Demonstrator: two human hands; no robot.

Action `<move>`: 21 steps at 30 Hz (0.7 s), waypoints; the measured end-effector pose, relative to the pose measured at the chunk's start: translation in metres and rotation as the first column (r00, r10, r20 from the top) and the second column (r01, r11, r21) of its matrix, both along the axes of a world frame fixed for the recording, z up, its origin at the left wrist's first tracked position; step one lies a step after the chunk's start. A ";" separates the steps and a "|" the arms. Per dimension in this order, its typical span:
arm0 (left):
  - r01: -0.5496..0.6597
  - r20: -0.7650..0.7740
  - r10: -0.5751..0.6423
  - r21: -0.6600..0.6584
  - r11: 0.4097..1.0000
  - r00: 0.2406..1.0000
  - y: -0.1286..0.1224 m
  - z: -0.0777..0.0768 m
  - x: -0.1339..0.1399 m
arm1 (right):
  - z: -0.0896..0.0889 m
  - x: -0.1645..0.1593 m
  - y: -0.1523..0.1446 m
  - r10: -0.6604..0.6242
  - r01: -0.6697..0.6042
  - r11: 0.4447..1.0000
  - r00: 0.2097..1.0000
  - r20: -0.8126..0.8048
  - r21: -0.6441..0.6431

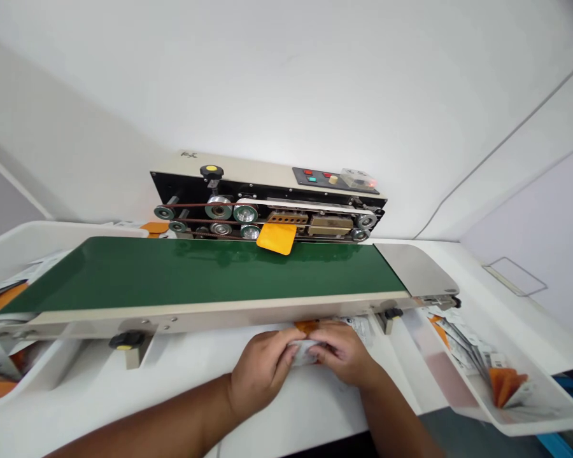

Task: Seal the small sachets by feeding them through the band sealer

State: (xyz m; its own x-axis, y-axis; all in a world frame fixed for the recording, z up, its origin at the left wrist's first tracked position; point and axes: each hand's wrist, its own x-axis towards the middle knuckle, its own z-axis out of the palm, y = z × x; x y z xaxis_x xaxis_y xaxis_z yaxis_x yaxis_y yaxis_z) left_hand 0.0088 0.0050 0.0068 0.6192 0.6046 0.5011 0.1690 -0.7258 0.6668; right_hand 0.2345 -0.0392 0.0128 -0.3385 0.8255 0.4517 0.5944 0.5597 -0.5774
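Between my left hand [262, 366] and my right hand [341, 353] is a small orange and silver-white packet [304, 352], pinched by the fingers of both hands. The fingers cover much of it. Both hands are just in front of the conveyor's near edge, above the white table [258, 423]. Behind them, an orange pouch [277, 237] hangs from the band sealing machine [267, 184], its top edge in the rollers and its lower part over the green conveyor belt [172, 270]. A printed white packet [360, 327] lies partly hidden beyond my right hand.
On the right, a white bin [544, 423] holds several orange and white packets [503, 381]. Another white bin [57, 375] with packets stands at the left, under the belt's end. Black knobs [127, 341] jut from the conveyor's front. A wall is behind the machine.
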 end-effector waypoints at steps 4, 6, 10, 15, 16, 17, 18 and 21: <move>-0.006 -0.009 0.005 -0.083 0.997 1.000 -0.002 -0.006 0.003 | -0.004 0.006 -0.001 -0.067 0.062 0.997 0.985 -0.160 -0.040; -0.031 0.004 0.032 -0.168 0.985 0.999 -0.002 -0.007 0.004 | -0.005 0.008 -0.001 -0.076 0.065 0.996 0.980 -0.185 -0.067; -0.031 0.039 0.049 -0.377 0.926 0.998 0.000 -0.005 0.008 | -0.007 0.008 0.000 -0.110 0.088 0.989 0.976 -0.186 -0.122; 0.032 0.070 0.000 -0.467 0.884 0.998 0.002 -0.007 0.010 | 0.019 0.012 -0.005 -0.048 0.040 0.943 0.999 -0.016 -0.329; 0.068 0.085 -0.032 -0.469 0.880 0.996 0.002 -0.008 0.010 | 0.029 0.017 -0.007 -0.001 0.013 0.924 1.000 0.030 -0.383; 0.099 0.102 -0.058 -0.466 0.879 0.993 0.002 -0.009 0.009 | 0.040 0.024 -0.009 0.041 -0.013 0.900 0.998 0.057 -0.436; 0.124 0.116 -0.078 -0.459 0.880 0.990 0.002 -0.010 0.009 | 0.051 0.033 -0.010 0.064 -0.030 0.872 0.996 0.054 -0.488; 0.137 0.124 -0.093 -0.418 0.898 0.988 0.002 -0.012 0.008 | 0.081 0.074 -0.003 -0.162 0.051 0.830 0.975 -0.153 -0.555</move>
State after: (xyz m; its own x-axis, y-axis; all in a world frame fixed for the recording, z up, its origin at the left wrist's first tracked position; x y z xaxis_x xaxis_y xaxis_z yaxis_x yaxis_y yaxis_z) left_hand 0.0166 0.0066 -0.0056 0.6583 0.7007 0.2752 0.0187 -0.3806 0.9245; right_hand 0.3087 -0.0421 0.0937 -0.1895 0.9812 -0.0368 0.4829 0.0605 -0.8736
